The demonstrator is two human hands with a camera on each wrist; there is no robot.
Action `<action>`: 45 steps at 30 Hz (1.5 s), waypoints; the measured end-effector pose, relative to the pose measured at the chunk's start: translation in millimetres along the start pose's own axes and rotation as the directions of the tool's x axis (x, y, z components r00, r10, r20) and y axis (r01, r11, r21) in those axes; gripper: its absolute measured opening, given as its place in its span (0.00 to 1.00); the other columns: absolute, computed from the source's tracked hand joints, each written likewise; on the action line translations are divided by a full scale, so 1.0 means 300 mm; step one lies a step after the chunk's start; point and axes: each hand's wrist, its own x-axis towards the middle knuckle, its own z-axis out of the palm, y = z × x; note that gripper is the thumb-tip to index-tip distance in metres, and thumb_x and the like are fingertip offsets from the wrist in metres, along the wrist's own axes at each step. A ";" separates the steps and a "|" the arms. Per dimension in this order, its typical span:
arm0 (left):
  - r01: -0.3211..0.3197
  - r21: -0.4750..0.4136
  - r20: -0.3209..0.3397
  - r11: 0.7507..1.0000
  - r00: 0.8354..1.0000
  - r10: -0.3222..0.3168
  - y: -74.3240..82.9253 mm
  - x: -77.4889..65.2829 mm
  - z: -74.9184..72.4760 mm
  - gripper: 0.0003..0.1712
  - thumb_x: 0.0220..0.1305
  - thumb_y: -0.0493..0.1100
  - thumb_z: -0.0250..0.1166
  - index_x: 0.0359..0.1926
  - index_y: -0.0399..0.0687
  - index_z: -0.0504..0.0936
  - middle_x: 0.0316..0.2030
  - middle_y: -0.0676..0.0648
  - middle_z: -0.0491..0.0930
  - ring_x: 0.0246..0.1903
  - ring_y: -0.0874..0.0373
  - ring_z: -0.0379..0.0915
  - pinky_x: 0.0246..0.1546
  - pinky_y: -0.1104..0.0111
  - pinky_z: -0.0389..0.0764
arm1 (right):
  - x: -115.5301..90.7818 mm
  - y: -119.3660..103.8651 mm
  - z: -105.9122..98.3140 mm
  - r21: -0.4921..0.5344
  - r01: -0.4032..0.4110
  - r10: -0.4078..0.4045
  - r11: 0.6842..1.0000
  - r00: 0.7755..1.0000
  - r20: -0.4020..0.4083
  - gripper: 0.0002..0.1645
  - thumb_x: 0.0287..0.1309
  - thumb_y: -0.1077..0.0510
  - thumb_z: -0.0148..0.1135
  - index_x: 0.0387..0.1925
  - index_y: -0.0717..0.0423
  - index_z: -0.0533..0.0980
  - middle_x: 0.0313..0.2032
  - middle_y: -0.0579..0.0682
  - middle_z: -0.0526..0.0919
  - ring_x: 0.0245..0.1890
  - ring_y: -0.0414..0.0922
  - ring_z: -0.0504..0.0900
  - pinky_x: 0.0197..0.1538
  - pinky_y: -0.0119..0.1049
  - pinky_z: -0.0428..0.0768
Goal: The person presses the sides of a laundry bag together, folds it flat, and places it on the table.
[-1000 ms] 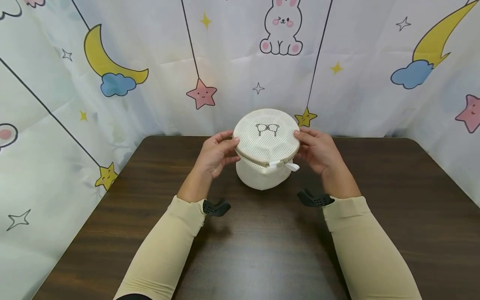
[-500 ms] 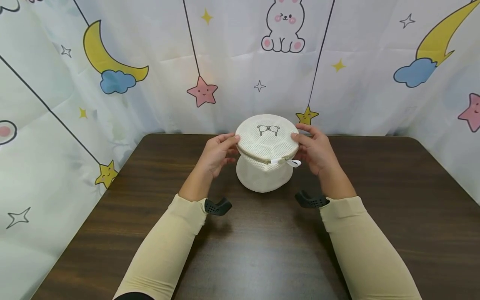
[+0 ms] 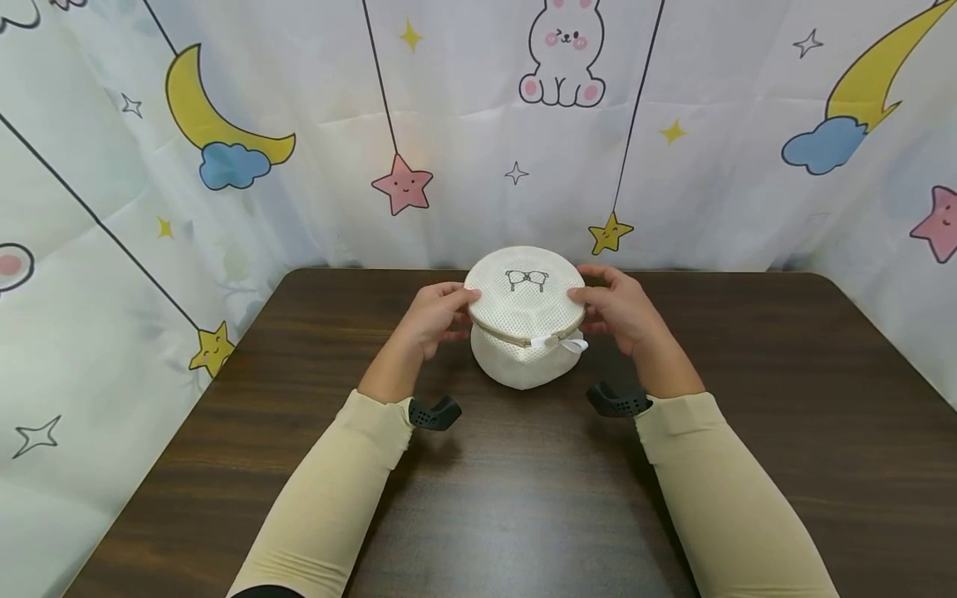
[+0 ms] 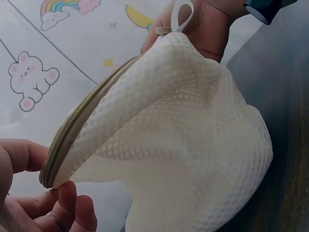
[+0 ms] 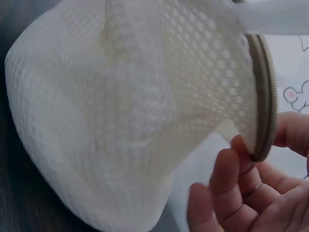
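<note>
A round white mesh laundry bag (image 3: 523, 303) stands near the back of the dark table, its lid printed with a small pair of glasses. A beige zipper (image 4: 72, 123) runs round the lid's edge, and a white loop tab (image 3: 574, 344) hangs at the front right. My left hand (image 3: 434, 317) pinches the left side of the rim between thumb and fingers. On the opposite side, my right hand (image 3: 619, 312) pinches the rim too, thumb on top. In the right wrist view, the mesh side (image 5: 96, 121) sags in folds below the rim.
The brown wooden table (image 3: 493, 498) extends in front of and to both sides of the bag. Behind it hangs a white curtain (image 3: 463, 108) printed with moons, stars and a rabbit. Dark wrist mounts (image 3: 435, 413) stick inward from both sleeves.
Both hands have lowered the bag's lid, so its side looks shorter and more slumped. The right hand has shifted slightly left and down.
</note>
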 end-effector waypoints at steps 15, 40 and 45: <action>-0.011 0.172 0.075 0.985 0.997 -0.002 -0.062 0.024 0.019 0.23 0.68 0.47 0.63 0.60 0.41 0.76 0.44 0.43 0.83 0.34 0.58 0.83 0.39 0.60 0.85 | 0.019 0.052 -0.021 -0.246 -0.095 0.113 0.965 0.992 0.062 0.38 0.65 0.54 0.57 0.74 0.51 0.56 0.37 0.54 0.80 0.34 0.44 0.83 0.49 0.52 0.83; -0.107 0.345 0.094 0.933 0.992 0.079 -0.088 0.027 0.026 0.33 0.70 0.47 0.62 0.71 0.45 0.63 0.45 0.39 0.85 0.31 0.56 0.85 0.31 0.63 0.82 | 0.040 0.092 -0.014 -0.290 -0.014 0.027 0.957 0.999 0.043 0.36 0.65 0.61 0.60 0.72 0.47 0.62 0.52 0.61 0.72 0.44 0.53 0.78 0.45 0.50 0.85; -0.137 0.322 0.089 0.937 0.989 0.114 -0.095 0.033 0.024 0.31 0.69 0.43 0.61 0.70 0.50 0.63 0.44 0.39 0.83 0.28 0.55 0.83 0.29 0.65 0.80 | 0.044 0.100 -0.015 -0.316 0.000 0.019 0.949 0.998 0.058 0.31 0.65 0.58 0.59 0.68 0.50 0.66 0.56 0.61 0.71 0.48 0.54 0.79 0.45 0.46 0.85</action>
